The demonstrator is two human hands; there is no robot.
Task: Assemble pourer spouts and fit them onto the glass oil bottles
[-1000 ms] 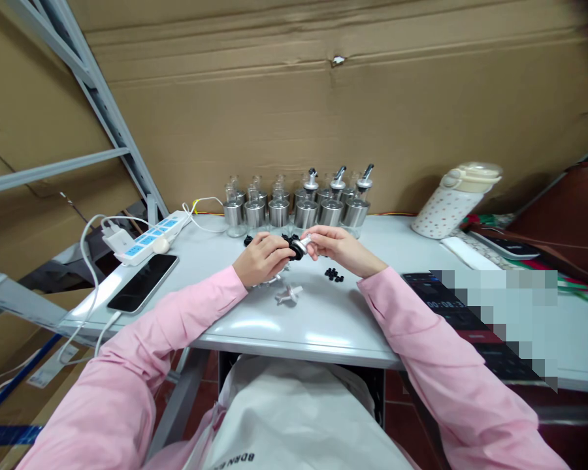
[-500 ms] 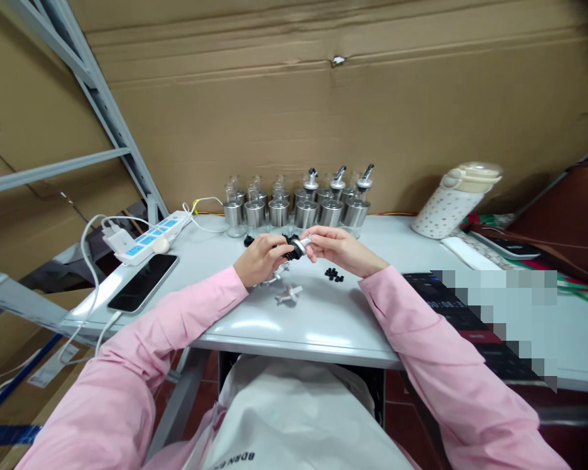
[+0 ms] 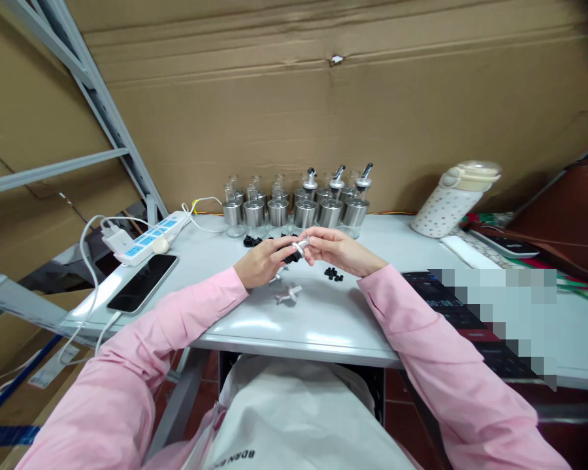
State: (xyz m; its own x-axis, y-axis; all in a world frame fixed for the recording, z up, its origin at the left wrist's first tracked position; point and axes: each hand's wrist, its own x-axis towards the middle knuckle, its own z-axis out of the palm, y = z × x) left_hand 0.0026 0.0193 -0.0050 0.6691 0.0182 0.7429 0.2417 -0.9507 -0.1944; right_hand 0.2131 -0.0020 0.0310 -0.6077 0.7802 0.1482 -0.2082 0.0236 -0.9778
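Note:
Between my hands is a bottle pourer spout (image 3: 300, 249), silver at the right end and black and ribbed at the left. My left hand (image 3: 264, 260) is closed round its black part. With thumb and fingertips, my right hand (image 3: 336, 250) pinches the silver end. Below them on the table lies a loose silver spout (image 3: 289, 294), with another partly hidden by my left hand. Small black caps (image 3: 333, 274) are clustered under my right hand. Black stoppers (image 3: 253, 241) lie behind my left hand. Glass bottles with metal sleeves (image 3: 278, 213) stand in rows behind; three front ones carry pourers.
A phone (image 3: 143, 283) and a white power strip (image 3: 154, 237) with cables lie on the left. To the right stand a spotted flask (image 3: 443, 203) and a dark device with a lit display (image 3: 441, 303). Cardboard (image 3: 255, 98) walls the back.
My left fingers have shifted slightly over the black part of the pourer. Both hands otherwise stay in nearly the same place, still holding it.

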